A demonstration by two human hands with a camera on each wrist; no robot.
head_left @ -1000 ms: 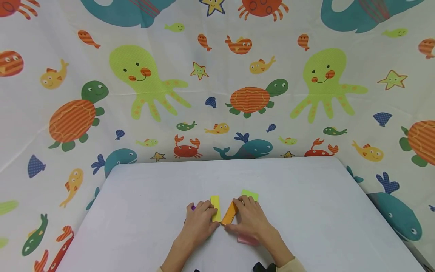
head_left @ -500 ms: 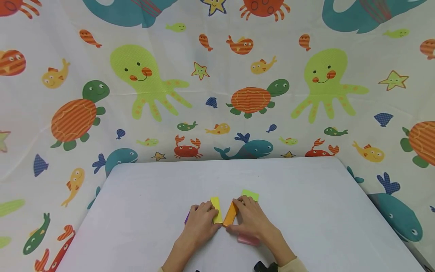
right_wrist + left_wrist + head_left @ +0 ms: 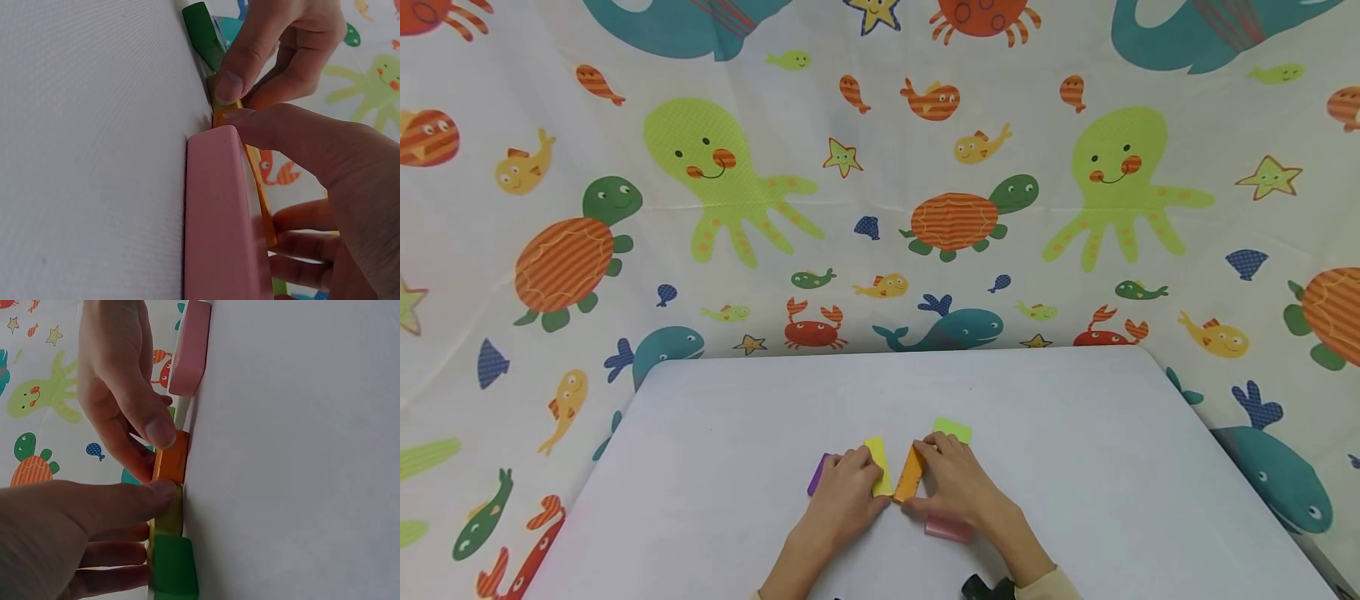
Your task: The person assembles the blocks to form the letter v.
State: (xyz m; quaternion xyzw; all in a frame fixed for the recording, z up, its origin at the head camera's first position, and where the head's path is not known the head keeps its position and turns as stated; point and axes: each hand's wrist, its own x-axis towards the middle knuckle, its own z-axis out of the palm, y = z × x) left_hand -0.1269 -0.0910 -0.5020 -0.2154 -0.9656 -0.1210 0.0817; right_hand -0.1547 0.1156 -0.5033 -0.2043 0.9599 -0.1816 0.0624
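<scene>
My left hand (image 3: 847,493) pinches a long yellow block (image 3: 877,468) with its thumb at the near end and fingers along its left side. My right hand (image 3: 961,482) grips a long orange block (image 3: 910,473), thumb at the near end, fingertips at the far end. The two blocks lie on the white table, near ends close together, spreading apart like a V. In the left wrist view the orange block's end (image 3: 173,459) meets the yellow block's end (image 3: 170,515). A green block (image 3: 175,567) stands beside my left hand, hidden under it in the head view.
A purple block (image 3: 817,475) lies left of my left hand. Beyond my right hand is a light green block (image 3: 953,429), and a pink block (image 3: 948,529) lies under its wrist. A black object (image 3: 987,587) shows at the white table's (image 3: 700,467) near edge.
My left hand and the yellow block have shifted slightly right and nearer, uncovering more of the purple block. The yellow block now tilts a little. My right hand and the orange block have barely moved.
</scene>
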